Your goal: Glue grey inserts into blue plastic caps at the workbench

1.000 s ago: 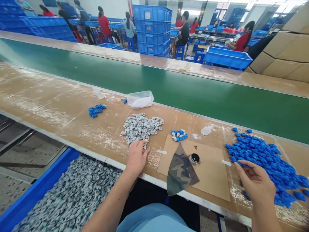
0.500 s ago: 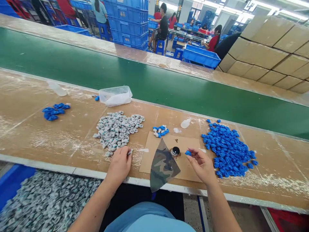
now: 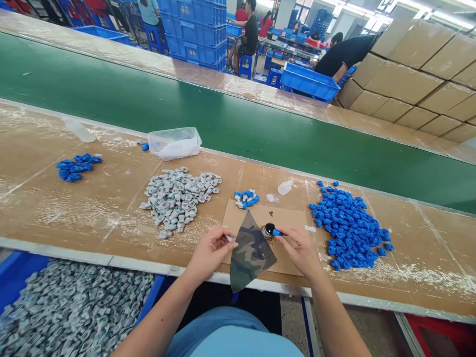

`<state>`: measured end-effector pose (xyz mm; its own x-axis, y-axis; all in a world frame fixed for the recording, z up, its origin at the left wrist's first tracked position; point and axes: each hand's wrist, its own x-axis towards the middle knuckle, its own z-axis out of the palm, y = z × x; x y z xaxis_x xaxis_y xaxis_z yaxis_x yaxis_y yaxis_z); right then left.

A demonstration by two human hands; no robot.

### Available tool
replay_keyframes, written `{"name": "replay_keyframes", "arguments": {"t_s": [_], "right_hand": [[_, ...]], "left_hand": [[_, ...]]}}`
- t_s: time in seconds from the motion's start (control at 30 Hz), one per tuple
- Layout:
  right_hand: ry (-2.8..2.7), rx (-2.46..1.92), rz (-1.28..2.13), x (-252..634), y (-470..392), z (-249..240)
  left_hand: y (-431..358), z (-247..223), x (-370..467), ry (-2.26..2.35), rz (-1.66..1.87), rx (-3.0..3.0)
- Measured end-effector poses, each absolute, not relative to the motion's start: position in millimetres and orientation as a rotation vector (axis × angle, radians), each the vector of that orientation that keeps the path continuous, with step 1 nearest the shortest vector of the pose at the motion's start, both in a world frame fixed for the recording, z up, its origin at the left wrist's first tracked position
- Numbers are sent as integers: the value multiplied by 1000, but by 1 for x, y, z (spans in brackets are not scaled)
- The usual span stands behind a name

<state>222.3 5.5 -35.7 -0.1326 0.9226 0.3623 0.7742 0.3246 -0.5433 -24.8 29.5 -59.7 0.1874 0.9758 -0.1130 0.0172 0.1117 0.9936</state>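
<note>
My left hand pinches a small grey-white piece at the left side of a camouflage-patterned cloth. In my right hand is a small blue piece, held against a small round jar with a black top. Cloth and jar stand on a cardboard sheet. Left of it spreads a pile of grey pieces, and to the right lies a larger pile of blue pieces. A small mixed cluster of blue and white pieces sits behind the cloth.
A clear plastic tray is near the green belt. Blue pieces lie far left, and a blue bin of grey pieces is below the table edge. Across the belt are stacked cartons and several people.
My left hand has moved right from the grey pile to the cloth with a grey-white piece. My right hand has brought the blue piece left to the jar. A person in black leans in behind.
</note>
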Motion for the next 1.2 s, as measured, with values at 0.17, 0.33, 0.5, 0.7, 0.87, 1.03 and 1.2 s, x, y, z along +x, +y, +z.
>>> {"name": "replay_keyframes", "arguments": {"t_s": [0.17, 0.33, 0.5, 0.7, 0.87, 1.03, 1.2], "right_hand": [[-1974, -1520, 195, 221, 5, -36], [-1983, -1560, 201, 223, 2, -35], [-1922, -1481, 370, 217, -4, -28], [-1867, -1350, 557, 194, -8, -22], [-1944, -1248, 606, 195, -4, -22], [-1926, -1250, 675, 198, -4, -22], [-1697, -1308, 722, 193, -9, -36]], "left_hand": [[27, -58, -9, 1009, 850, 934], [24, -58, 2, 973, 864, 796], [22, -59, 12, 965, 907, 808], [18, -60, 22, 886, 914, 884], [19, -57, 18, 850, 861, 1056], [20, -49, 15, 847, 842, 1138], [15, -52, 23, 868, 887, 1008]]}}
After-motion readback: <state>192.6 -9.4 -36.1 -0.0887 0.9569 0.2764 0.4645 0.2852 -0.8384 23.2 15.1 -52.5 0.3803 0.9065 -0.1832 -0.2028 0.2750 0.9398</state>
